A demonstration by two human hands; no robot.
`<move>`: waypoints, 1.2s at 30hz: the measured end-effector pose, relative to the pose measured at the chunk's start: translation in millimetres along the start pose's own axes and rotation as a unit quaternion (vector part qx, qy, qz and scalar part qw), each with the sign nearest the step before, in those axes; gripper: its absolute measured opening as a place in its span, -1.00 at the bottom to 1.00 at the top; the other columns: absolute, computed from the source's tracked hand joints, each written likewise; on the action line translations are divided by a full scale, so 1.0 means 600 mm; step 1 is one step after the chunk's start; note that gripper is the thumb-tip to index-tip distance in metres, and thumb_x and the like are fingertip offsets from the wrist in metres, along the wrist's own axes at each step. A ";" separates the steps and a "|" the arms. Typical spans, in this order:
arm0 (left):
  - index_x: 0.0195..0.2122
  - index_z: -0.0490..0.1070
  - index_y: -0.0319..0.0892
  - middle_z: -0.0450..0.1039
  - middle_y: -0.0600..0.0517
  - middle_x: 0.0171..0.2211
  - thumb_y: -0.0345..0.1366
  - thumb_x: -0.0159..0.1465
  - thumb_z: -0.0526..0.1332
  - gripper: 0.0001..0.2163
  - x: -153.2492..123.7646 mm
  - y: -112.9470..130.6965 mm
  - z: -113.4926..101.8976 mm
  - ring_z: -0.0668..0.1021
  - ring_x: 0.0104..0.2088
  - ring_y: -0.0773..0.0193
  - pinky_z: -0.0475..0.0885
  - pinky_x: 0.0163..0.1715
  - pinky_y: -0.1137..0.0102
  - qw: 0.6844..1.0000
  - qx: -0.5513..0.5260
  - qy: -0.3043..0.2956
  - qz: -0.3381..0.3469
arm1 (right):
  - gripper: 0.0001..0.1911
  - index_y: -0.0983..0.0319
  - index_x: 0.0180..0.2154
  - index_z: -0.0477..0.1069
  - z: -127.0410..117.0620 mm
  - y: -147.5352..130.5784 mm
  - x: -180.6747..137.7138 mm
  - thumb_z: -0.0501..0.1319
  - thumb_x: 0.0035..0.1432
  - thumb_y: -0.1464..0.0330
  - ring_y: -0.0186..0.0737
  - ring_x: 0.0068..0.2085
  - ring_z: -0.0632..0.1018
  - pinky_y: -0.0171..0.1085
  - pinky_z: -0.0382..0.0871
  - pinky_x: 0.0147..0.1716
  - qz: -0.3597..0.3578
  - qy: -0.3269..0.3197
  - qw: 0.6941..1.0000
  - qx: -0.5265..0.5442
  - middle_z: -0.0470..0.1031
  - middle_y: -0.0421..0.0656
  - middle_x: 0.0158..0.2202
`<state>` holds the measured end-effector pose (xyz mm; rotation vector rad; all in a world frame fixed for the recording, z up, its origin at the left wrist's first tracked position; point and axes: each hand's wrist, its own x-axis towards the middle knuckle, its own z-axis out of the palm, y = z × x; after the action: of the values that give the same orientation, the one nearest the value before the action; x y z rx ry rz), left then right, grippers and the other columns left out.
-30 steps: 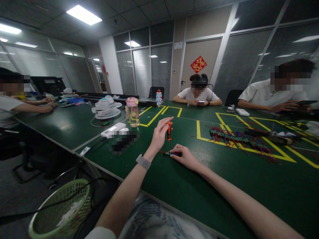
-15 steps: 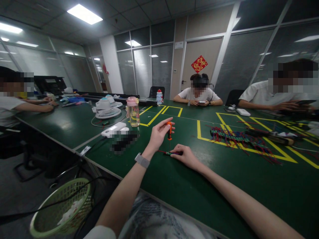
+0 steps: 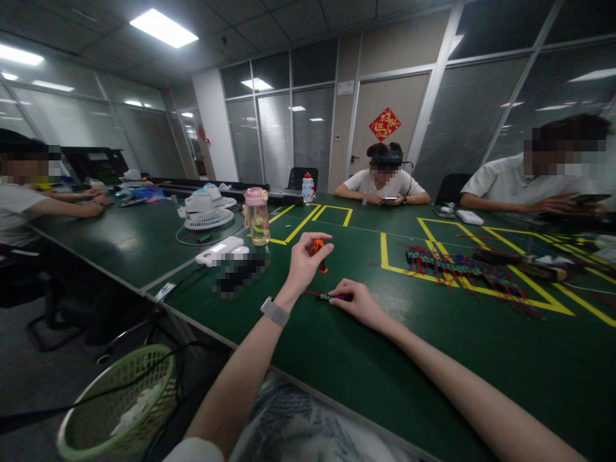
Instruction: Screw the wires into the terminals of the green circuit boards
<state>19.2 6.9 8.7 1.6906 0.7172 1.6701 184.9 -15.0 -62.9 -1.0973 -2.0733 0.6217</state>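
Observation:
My left hand (image 3: pixel 305 262) is closed around the orange and black handle of a screwdriver (image 3: pixel 322 265). The screwdriver leans a little, its handle tilted to the left and its thin shaft reaching down to a small green terminal block (image 3: pixel 323 296). With thumb and fingertips pressed together, my right hand (image 3: pixel 359 301) pinches the block's right side against the green table. A red wire (image 3: pixel 312 293) runs out of the block to the left, and dark wires show under my right fingers. The exact spot the tip touches is too small to make out.
Wired green terminal blocks (image 3: pixel 445 264) lie in a row at the right, inside yellow tape. A pink-lided bottle (image 3: pixel 260 218), a white power strip (image 3: pixel 220 251) and white fans (image 3: pixel 206 212) stand at the left. A green basket (image 3: pixel 166 366) is below the table edge. Three people sit around the table.
The screwdriver's handle has tipped to the left, and my left fingers have curled further around it. My right hand and the terminal block have stayed in place.

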 end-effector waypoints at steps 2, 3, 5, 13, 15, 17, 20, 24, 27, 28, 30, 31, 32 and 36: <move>-0.18 0.51 -0.10 0.37 -0.02 -0.14 -0.21 0.14 0.27 -0.78 0.000 0.002 -0.001 0.46 -0.18 0.31 0.40 -0.22 0.45 0.999 0.027 0.009 0.015 | -0.86 0.23 -0.30 0.58 0.001 0.001 0.000 0.28 0.05 0.39 -0.27 -0.34 0.45 -0.29 0.33 -0.33 -0.001 0.000 1.000 -0.002 0.44 -0.14 -0.36; -0.14 0.49 -0.08 0.35 -0.03 -0.07 -0.20 0.18 0.23 -0.77 0.000 0.002 -0.001 0.46 -0.13 0.29 0.40 -0.19 0.44 1.000 0.011 -0.001 0.012 | -0.86 0.23 -0.30 0.58 0.001 0.001 0.000 0.28 0.06 0.38 -0.27 -0.34 0.45 -0.30 0.33 -0.33 0.000 0.000 1.000 -0.004 0.44 -0.14 -0.36; -0.01 0.41 -0.06 0.35 -0.05 0.00 -0.20 0.26 0.12 -0.71 0.001 0.002 0.001 0.47 -0.10 0.26 0.42 -0.17 0.39 0.998 -0.055 -0.040 -0.012 | -0.86 0.23 -0.30 0.58 0.000 -0.001 0.000 0.28 0.06 0.39 -0.27 -0.35 0.44 -0.29 0.33 -0.33 0.001 0.000 1.000 -0.007 0.44 -0.14 -0.37; -0.16 0.49 -0.13 0.43 0.00 -0.20 -0.21 0.16 0.25 -0.77 -0.002 0.005 0.006 0.49 -0.27 0.35 0.42 -0.27 0.47 1.000 -0.004 -0.015 0.001 | -0.86 0.23 -0.30 0.58 -0.003 -0.007 0.001 0.28 0.05 0.40 -0.25 -0.33 0.45 -0.28 0.33 -0.30 0.002 -0.003 1.000 -0.005 0.44 -0.13 -0.36; -0.06 0.45 -0.10 0.39 -0.04 -0.05 -0.21 0.25 0.13 -0.73 -0.001 0.005 0.007 0.49 -0.15 0.28 0.44 -0.20 0.42 0.999 -0.042 -0.033 -0.007 | -0.86 0.23 -0.30 0.58 -0.003 -0.008 0.001 0.27 0.06 0.40 -0.25 -0.33 0.45 -0.28 0.33 -0.30 0.004 -0.006 1.000 -0.005 0.44 -0.13 -0.36; 0.05 0.36 -0.09 0.38 -0.07 -0.01 -0.21 0.29 0.06 -0.68 0.000 0.002 0.009 0.51 -0.13 0.25 0.47 -0.20 0.35 0.993 -0.099 -0.052 -0.031 | -0.86 0.23 -0.29 0.58 -0.003 -0.009 0.002 0.28 0.06 0.40 -0.25 -0.33 0.45 -0.28 0.33 -0.30 0.005 -0.009 1.000 -0.006 0.45 -0.13 -0.36; 0.05 0.35 -0.11 0.44 -0.04 -0.16 -0.20 0.23 0.16 -0.65 0.001 -0.002 0.009 0.53 -0.27 0.30 0.48 -0.29 0.37 0.994 -0.092 -0.035 -0.044 | -0.85 0.24 -0.29 0.58 -0.003 -0.010 0.005 0.28 0.05 0.41 -0.26 -0.33 0.44 -0.29 0.32 -0.31 0.004 -0.012 1.000 -0.010 0.45 -0.13 -0.36; -0.13 0.48 -0.12 0.40 0.00 -0.21 -0.24 0.14 0.27 -0.74 0.001 -0.004 0.004 0.48 -0.25 0.35 0.42 -0.26 0.47 1.000 0.013 0.019 0.010 | -0.86 0.25 -0.31 0.58 0.000 -0.010 0.010 0.28 0.04 0.41 -0.27 -0.35 0.44 -0.30 0.31 -0.34 0.007 -0.009 1.000 -0.013 0.44 -0.14 -0.37; -0.03 0.43 -0.09 0.37 -0.04 -0.07 -0.24 0.22 0.17 -0.71 0.002 -0.001 0.005 0.49 -0.18 0.31 0.44 -0.22 0.43 0.999 -0.038 -0.022 -0.009 | -0.86 0.26 -0.31 0.57 0.004 -0.009 0.013 0.29 0.02 0.41 -0.28 -0.34 0.44 -0.30 0.32 -0.33 0.011 0.000 1.000 -0.014 0.44 -0.15 -0.38; 0.03 0.38 -0.08 0.37 -0.05 -0.05 -0.24 0.25 0.13 -0.68 0.002 0.000 0.006 0.50 -0.19 0.29 0.45 -0.23 0.40 0.996 -0.073 -0.043 -0.026 | -0.86 0.26 -0.31 0.57 0.005 -0.008 0.013 0.30 0.01 0.41 -0.27 -0.34 0.45 -0.30 0.33 -0.32 0.012 0.005 1.000 -0.016 0.44 -0.15 -0.37; 0.09 0.31 -0.10 0.39 -0.06 -0.08 -0.24 0.28 0.09 -0.65 0.001 0.002 0.008 0.53 -0.24 0.29 0.48 -0.27 0.37 0.990 -0.115 -0.067 -0.048 | -0.86 0.25 -0.31 0.57 0.007 -0.007 0.013 0.30 0.00 0.41 -0.27 -0.34 0.45 -0.30 0.33 -0.32 0.014 0.013 1.000 -0.023 0.44 -0.15 -0.38; 0.09 0.31 -0.11 0.41 -0.04 -0.13 -0.24 0.27 0.11 -0.64 0.001 0.002 0.008 0.53 -0.28 0.31 0.49 -0.30 0.38 0.990 -0.113 -0.067 -0.049 | -0.86 0.25 -0.32 0.57 0.007 -0.007 0.012 0.30 0.00 0.41 -0.27 -0.34 0.45 -0.30 0.33 -0.32 0.013 0.016 0.999 -0.026 0.44 -0.15 -0.38; 0.07 0.33 -0.12 0.42 -0.02 -0.18 -0.24 0.24 0.14 -0.65 0.000 0.002 0.008 0.53 -0.32 0.33 0.48 -0.33 0.41 0.992 -0.099 -0.061 -0.041 | -0.87 0.26 -0.33 0.57 0.006 -0.007 0.011 0.30 0.01 0.40 -0.26 -0.34 0.45 -0.30 0.33 -0.32 0.011 0.018 0.999 -0.028 0.44 -0.15 -0.39; -0.04 0.42 -0.12 0.41 0.00 -0.19 -0.24 0.21 0.20 -0.71 -0.001 -0.002 0.008 0.50 -0.32 0.38 0.45 -0.34 0.49 0.998 -0.043 -0.037 -0.002 | -0.87 0.25 -0.33 0.59 0.004 -0.010 0.010 0.29 0.03 0.39 -0.25 -0.33 0.46 -0.30 0.33 -0.30 0.009 0.014 1.000 -0.020 0.45 -0.14 -0.39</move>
<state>23.8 6.7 7.7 1.6796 0.6063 1.6039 178.0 -13.3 -58.4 -1.1410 -2.0616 0.5723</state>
